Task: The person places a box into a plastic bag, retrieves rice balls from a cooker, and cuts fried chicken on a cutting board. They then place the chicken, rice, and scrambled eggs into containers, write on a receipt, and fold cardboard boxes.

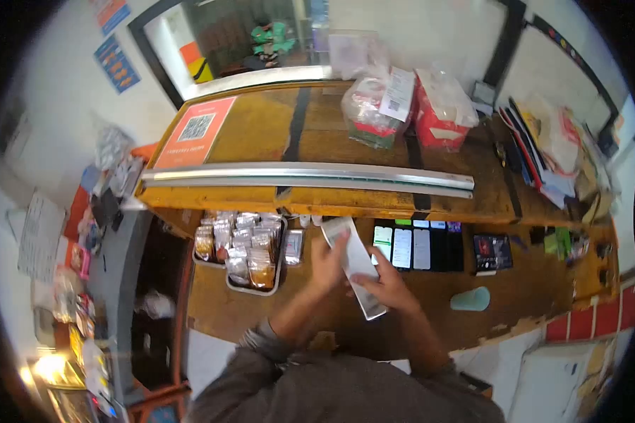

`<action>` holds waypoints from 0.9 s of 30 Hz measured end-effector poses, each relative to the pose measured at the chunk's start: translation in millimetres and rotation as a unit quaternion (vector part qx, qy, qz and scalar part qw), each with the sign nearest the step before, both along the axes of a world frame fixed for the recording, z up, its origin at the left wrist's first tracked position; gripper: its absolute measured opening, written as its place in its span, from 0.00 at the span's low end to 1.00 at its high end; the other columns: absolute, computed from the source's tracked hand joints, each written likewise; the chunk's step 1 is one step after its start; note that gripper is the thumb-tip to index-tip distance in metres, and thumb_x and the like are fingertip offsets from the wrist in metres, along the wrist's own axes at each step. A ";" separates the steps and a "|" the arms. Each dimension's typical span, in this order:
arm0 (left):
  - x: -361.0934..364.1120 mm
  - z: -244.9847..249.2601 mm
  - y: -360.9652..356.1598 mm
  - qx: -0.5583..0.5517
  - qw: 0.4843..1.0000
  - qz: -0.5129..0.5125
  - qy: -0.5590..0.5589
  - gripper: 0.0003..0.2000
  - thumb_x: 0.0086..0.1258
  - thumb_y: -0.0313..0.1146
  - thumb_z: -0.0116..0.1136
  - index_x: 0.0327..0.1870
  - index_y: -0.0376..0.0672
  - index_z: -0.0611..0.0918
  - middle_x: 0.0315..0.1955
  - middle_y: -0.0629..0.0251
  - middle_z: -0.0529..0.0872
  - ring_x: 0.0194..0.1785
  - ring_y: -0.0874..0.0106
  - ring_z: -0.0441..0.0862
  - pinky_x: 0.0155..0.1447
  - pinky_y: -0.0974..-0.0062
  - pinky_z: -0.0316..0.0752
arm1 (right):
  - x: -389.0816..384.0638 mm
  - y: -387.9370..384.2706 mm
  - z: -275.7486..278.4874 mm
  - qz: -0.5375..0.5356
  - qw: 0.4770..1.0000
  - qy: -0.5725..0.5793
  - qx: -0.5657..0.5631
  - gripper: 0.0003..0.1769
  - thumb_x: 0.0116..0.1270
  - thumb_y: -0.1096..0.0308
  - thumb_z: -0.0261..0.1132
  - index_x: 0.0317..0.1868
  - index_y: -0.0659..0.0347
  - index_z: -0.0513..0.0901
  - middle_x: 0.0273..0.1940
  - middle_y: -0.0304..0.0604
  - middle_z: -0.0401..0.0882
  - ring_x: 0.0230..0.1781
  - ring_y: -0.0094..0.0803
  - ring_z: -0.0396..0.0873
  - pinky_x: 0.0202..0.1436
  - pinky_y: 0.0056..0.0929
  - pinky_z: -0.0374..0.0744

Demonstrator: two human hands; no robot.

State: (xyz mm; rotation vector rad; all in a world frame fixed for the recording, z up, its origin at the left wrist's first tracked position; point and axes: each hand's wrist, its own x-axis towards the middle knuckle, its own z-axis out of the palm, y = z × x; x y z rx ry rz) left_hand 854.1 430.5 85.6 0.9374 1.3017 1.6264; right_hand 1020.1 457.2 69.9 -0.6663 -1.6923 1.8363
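Both my hands hold a long, narrow white item (357,258), like a folded strip of paper or a slim stack, slanting above the wooden desk. My left hand (327,264) grips its left edge, thumb on top. On the lower right side, my right hand (389,286) is closed round it with the thumb across the face. Any print on it is too blurred to read. Left of my hands stands a tray (281,265) of small plastic packets (241,247). To the right lie several phones (402,248) with lit screens, side by side.
A wooden shelf (261,137) with a metal strip (307,176) overhangs the desk. It bears a QR code sign (195,130) and wrapped parcels (444,113). A pale green cup (470,299) lies near the front edge, below a tablet-like screen (493,251).
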 end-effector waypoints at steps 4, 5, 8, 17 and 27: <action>-51.2 98.3 73.0 0.238 0.949 0.101 0.178 0.12 0.69 0.35 0.59 0.43 0.34 0.83 0.37 0.58 0.87 0.40 0.69 0.84 0.48 0.70 0.76 | -22.9 -15.7 13.2 -0.145 0.988 0.029 -0.051 0.14 0.72 0.68 0.59 0.53 0.68 0.73 0.38 0.43 0.82 0.34 0.29 0.83 0.33 0.24 0.81; -69.0 114.3 96.7 0.236 0.938 0.084 0.239 0.13 0.69 0.36 0.60 0.44 0.34 0.82 0.39 0.54 0.87 0.42 0.64 0.84 0.49 0.69 0.76 | -32.0 -5.5 -15.1 -0.156 0.988 -0.008 0.012 0.13 0.74 0.64 0.57 0.47 0.66 0.79 0.35 0.39 0.81 0.29 0.23 0.78 0.32 0.22 0.77; -104.2 98.1 162.4 0.157 0.809 0.281 0.492 0.27 0.55 0.54 0.67 0.43 0.37 0.81 0.41 0.49 0.83 0.44 0.52 0.81 0.47 0.57 0.75 | -69.3 17.1 -48.5 -0.185 0.981 0.038 -0.035 0.15 0.70 0.64 0.61 0.50 0.67 0.77 0.41 0.50 0.81 0.35 0.38 0.83 0.34 0.33 0.83; -58.8 54.5 122.6 0.195 0.805 0.339 0.445 0.23 0.50 0.42 0.64 0.47 0.40 0.78 0.51 0.51 0.74 0.60 0.52 0.65 0.62 0.53 0.60 | -107.2 20.7 -23.6 -0.240 0.966 0.060 -0.074 0.26 0.72 0.59 0.56 0.63 0.70 0.69 0.61 0.58 0.70 0.58 0.46 0.72 0.54 0.42 0.77; -58.3 49.8 113.2 0.164 0.823 0.289 0.460 0.23 0.55 0.43 0.64 0.49 0.39 0.75 0.51 0.54 0.72 0.61 0.56 0.64 0.65 0.55 0.57 | -111.4 28.3 -19.1 -0.292 0.956 -0.016 -0.012 0.27 0.74 0.55 0.54 0.59 0.73 0.68 0.56 0.59 0.73 0.54 0.43 0.75 0.50 0.40 0.74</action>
